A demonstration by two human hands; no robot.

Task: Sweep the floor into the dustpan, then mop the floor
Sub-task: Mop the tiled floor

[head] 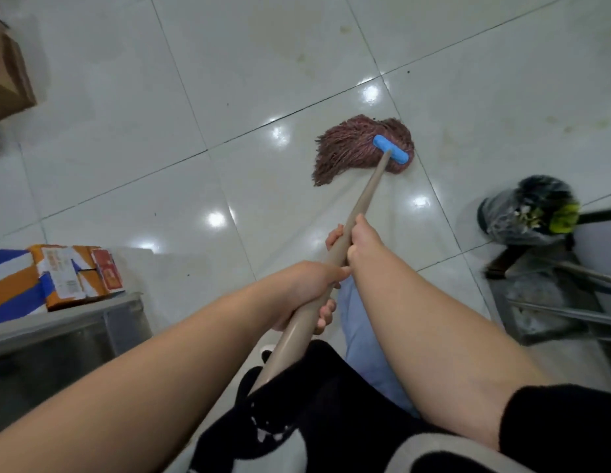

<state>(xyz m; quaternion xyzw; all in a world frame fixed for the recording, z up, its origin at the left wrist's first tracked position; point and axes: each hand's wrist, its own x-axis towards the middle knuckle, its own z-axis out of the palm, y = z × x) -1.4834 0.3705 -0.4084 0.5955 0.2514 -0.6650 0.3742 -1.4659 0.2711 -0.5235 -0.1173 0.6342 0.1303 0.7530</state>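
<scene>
Both hands are on the mop handle (352,230). The right hand (360,242) grips it further down the shaft, fingers wrapped round and fingertips showing on the far side; the left hand (311,295) holds it just behind, nearer the body, fingers curled underneath. The beige handle runs up and away to a blue clamp (390,149), and the reddish-brown mop head (348,145) lies flat on the floor (160,107), its strands fanned out to the left, sitting right by a tile joint.

To the right stands a bin (527,209) lined with a clear plastic bag; dark and yellow-green scraps show inside, though blur keeps them from being told apart. Beside it, metal legs (570,291) of some frame.

On the left, an orange, white and blue carton (58,278) rests on a steel table (68,336), flaps partly open; its contents cannot be made out. A brown cardboard box (7,73) sits at the far left edge.

The floor is glossy white tile with dark joints, ceiling lights mirrored in it, faint yellowish stains and small dark specks toward the top.
</scene>
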